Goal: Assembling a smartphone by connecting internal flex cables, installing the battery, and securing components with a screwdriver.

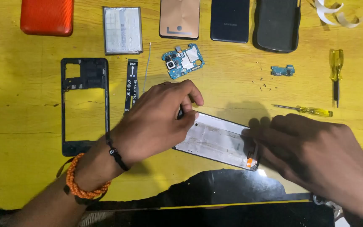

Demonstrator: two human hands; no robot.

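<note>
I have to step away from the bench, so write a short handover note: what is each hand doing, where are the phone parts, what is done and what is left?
Left hand: on the top end of the screen frame, fingers pinching something small and dark there; what it is cannot be told.
Right hand: steadies the frame's lower right end.
Parts on the yellow table: mid frame at left, flex cable beside it, battery and main board above, small board and loose screws at right, two screwdrivers.
Done: phone opened, boards and battery out.
Left: whatever remains on the screen frame.
</note>
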